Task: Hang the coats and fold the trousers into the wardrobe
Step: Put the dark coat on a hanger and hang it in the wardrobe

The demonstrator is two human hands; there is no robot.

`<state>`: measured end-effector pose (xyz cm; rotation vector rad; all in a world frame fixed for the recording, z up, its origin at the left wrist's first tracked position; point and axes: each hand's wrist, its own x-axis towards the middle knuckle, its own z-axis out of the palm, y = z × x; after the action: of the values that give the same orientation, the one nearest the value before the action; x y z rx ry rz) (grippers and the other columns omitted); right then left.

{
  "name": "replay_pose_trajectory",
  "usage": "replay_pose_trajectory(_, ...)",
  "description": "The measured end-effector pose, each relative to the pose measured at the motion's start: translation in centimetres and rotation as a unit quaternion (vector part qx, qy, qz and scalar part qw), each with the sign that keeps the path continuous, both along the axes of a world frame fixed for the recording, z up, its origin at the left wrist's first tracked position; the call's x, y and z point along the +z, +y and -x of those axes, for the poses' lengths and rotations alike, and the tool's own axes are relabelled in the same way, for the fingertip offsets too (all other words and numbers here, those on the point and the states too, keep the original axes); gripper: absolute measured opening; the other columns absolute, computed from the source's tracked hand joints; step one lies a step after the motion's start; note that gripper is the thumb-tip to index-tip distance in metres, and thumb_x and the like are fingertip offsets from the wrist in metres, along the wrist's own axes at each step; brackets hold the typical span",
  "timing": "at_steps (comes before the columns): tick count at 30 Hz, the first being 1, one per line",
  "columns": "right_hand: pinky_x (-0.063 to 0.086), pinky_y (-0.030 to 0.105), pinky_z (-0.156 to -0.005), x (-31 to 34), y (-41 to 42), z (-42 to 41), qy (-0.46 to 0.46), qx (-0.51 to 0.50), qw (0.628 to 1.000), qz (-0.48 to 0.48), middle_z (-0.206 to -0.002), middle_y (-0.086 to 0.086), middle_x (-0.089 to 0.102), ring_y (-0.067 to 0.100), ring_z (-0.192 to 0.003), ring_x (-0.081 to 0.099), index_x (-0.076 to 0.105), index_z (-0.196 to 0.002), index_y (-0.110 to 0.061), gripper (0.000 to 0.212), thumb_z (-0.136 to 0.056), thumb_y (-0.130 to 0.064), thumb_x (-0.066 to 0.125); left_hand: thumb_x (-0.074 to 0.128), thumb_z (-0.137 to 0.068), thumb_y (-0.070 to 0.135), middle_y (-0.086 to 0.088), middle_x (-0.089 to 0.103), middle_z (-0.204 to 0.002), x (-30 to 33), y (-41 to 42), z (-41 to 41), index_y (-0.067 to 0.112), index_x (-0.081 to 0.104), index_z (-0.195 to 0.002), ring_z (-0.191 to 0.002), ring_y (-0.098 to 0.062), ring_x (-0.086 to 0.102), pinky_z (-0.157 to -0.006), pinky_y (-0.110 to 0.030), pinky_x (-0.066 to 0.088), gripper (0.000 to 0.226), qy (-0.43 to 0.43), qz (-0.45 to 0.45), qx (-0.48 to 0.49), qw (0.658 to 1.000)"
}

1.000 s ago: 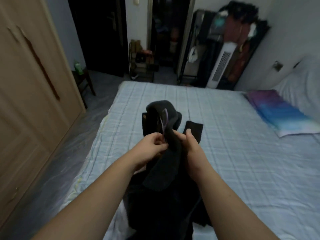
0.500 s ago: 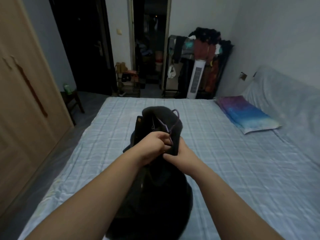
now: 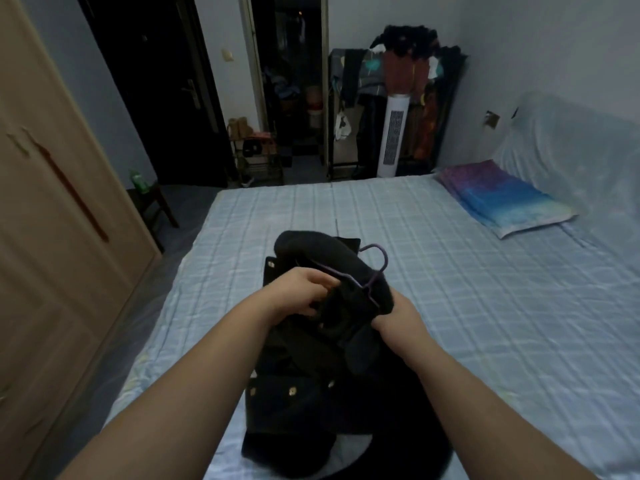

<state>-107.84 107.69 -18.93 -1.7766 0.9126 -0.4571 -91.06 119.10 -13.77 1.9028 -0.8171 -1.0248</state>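
Head cam, both hands' grip (image 3: 300, 292) (image 3: 398, 315) on black coat (image 3: 332, 344), purple hanger (image 3: 372, 268) btwn.

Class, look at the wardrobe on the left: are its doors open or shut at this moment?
Shut. The wardrobe shows only flat, closed door panels, with none of its inside visible.

Dim bedroom. Bed (image 3: 450, 271) with pale blue checked sheet fills the centre; blue-purple pillow (image 3: 498, 199) at its right edge. Beyond its far end: white tower fan (image 3: 394, 136), loaded clothes rack (image 3: 408, 77), open doorway (image 3: 287, 81), shoe rack (image 3: 256, 154). Left of the bed: dark door (image 3: 156, 81), small stool (image 3: 156, 206), grey floor (image 3: 166, 237).
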Motion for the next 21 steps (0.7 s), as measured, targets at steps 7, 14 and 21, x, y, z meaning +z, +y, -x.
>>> replay_pose_trajectory(7,0.047,0.024,-0.057,-2.3,-0.1,-0.6,0.059,-0.078,0.994,-0.054,-0.072,0.002,0.067,0.02,-0.069,0.063,0.063,-0.08,-0.02,0.041,-0.068,0.019,0.056,0.052,-0.083,-0.001,-0.005,0.057,-0.121,-5.8,0.8,-9.2,0.026,0.056,-0.113,-0.113,-0.03,0.057,-0.086,-0.036,0.048,0.041,-0.255,0.015,0.169,0.952)
replay_pose_trajectory(14,0.049,0.03,-0.059,-2.1,2.3,-1.4,0.043,-0.11,0.99,-0.08,-0.066,0.008,0.067,0.025,-0.064,0.065,0.068,-0.085,-0.008,0.038,-0.05,0.003,0.059,0.082,-0.079,0.027,-0.013,0.006,-0.163,-13.4,1.4,-14.5,0.041,0.006,-0.156,-0.147,-0.038,0.023,-0.116,-0.054,0.031,0.109,-0.189,-0.101,0.07,0.974)
replay_pose_trajectory(21,0.053,0.015,-0.071,-2.1,5.6,-1.5,0.029,-0.061,0.997,-0.049,-0.092,-0.007,0.077,0.004,-0.086,0.072,0.067,-0.111,-0.019,0.044,-0.068,-0.009,0.071,0.066,-0.088,0.024,-0.01,0.061,-0.118,-13.6,0.4,-17.7,0.031,0.043,-0.128,-0.1,-0.028,0.059,-0.089,-0.046,0.05,0.047,-0.263,-0.059,-0.015,0.963)
